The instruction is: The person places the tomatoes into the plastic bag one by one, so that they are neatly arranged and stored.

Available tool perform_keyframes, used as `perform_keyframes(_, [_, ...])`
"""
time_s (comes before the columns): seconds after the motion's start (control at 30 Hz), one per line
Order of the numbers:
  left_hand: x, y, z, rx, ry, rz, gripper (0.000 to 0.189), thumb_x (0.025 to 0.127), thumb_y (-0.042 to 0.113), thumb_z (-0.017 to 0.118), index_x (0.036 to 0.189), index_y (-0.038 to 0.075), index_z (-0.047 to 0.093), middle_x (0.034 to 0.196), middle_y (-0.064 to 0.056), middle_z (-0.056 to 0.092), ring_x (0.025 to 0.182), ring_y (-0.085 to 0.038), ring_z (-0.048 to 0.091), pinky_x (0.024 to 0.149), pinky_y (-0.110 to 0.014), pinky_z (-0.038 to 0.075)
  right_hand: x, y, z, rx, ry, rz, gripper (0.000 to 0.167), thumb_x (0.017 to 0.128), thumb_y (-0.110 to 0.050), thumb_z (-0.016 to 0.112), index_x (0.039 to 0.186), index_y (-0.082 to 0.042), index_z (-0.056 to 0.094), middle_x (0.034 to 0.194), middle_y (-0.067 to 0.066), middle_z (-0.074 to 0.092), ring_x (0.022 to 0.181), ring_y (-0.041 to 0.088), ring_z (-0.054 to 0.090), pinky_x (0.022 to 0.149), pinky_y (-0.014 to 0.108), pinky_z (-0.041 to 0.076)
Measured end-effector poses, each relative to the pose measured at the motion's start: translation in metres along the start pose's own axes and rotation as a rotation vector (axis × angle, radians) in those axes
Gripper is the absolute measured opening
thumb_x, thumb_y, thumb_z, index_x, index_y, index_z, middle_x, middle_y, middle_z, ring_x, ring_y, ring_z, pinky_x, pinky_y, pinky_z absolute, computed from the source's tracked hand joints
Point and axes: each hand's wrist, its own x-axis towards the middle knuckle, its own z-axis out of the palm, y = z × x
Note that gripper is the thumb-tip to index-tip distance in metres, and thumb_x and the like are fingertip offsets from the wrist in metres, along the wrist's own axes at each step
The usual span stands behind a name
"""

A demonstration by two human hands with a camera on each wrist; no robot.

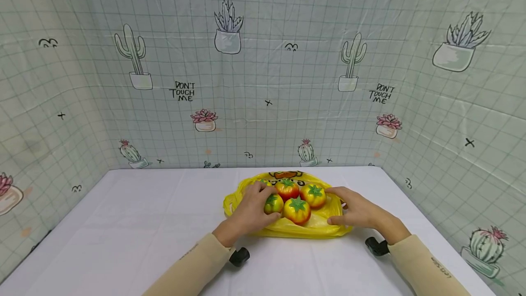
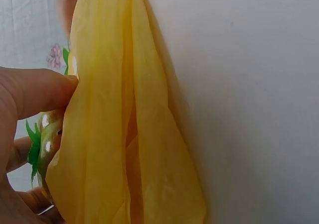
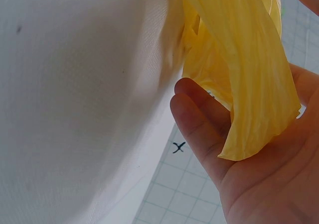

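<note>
A yellow plastic bag (image 1: 318,228) lies spread on the table with several shiny red-yellow tomatoes on it, each with a green leafy top. My left hand (image 1: 250,209) bends round a greenish tomato (image 1: 273,204) at the left, thumb in front and fingers behind. In the left wrist view, that thumb (image 2: 47,92) meets the bag's edge. At the bag's right side is my right hand (image 1: 359,207), its index finger by a yellow tomato (image 1: 313,195). In the right wrist view, a fold of the bag (image 3: 259,99) hangs over the right palm (image 3: 279,179), fingers loosely extended.
The white table (image 1: 144,223) spreads out around the bag. Grid-patterned cloth walls (image 1: 263,81) with printed cacti stand at the back and both sides. Black camera mounts (image 1: 239,257) sit under the wrists.
</note>
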Motion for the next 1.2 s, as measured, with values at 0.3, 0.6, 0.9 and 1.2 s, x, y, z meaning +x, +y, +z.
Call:
perform_keyframes(0.3, [0.0015,0.0018,0.0036,0.026,-0.001,-0.01,0.05,0.081,0.031,0.073,0.126,0.017,0.055,0.121,-0.007,0.044,0.112,-0.026,0.04,0.091,-0.04,0.043,0.0006,-0.0011,-0.0013,-0.002,0.004,-0.004,0.079,0.076,-0.043,0.077,0.139,-0.008,0.044,0.139,0.016,0.044,0.114,0.032,0.051,0.09,0.047,0.049])
perform_keyframes(0.6, [0.0015,0.003,0.0053,0.033,-0.016,-0.028,0.051,0.081,0.03,0.072,0.127,0.017,0.055,0.12,-0.006,0.044,0.111,-0.024,0.041,0.092,-0.041,0.043,0.0002,-0.0015,-0.001,0.0,-0.003,0.016,0.08,0.075,-0.044,0.076,0.14,-0.009,0.043,0.139,0.015,0.044,0.116,0.032,0.05,0.09,0.048,0.048])
perform_keyframes(0.9, [0.0016,0.0039,0.0065,0.045,-0.029,-0.046,0.051,0.08,0.031,0.072,0.127,0.017,0.056,0.119,-0.006,0.043,0.11,-0.023,0.04,0.092,-0.04,0.042,0.0008,0.0,-0.0006,0.001,0.0,0.013,0.081,0.075,-0.045,0.076,0.139,-0.009,0.044,0.139,0.015,0.044,0.116,0.032,0.05,0.09,0.047,0.048])
perform_keyframes(1.2, [0.0008,0.0034,0.0086,0.062,-0.035,-0.043,0.049,0.081,0.031,0.071,0.125,0.017,0.057,0.121,-0.007,0.042,0.112,-0.024,0.04,0.093,-0.041,0.042,-0.0003,-0.0006,-0.0001,0.008,0.001,0.003,0.079,0.076,-0.042,0.077,0.139,-0.008,0.044,0.139,0.016,0.045,0.117,0.032,0.049,0.09,0.046,0.049])
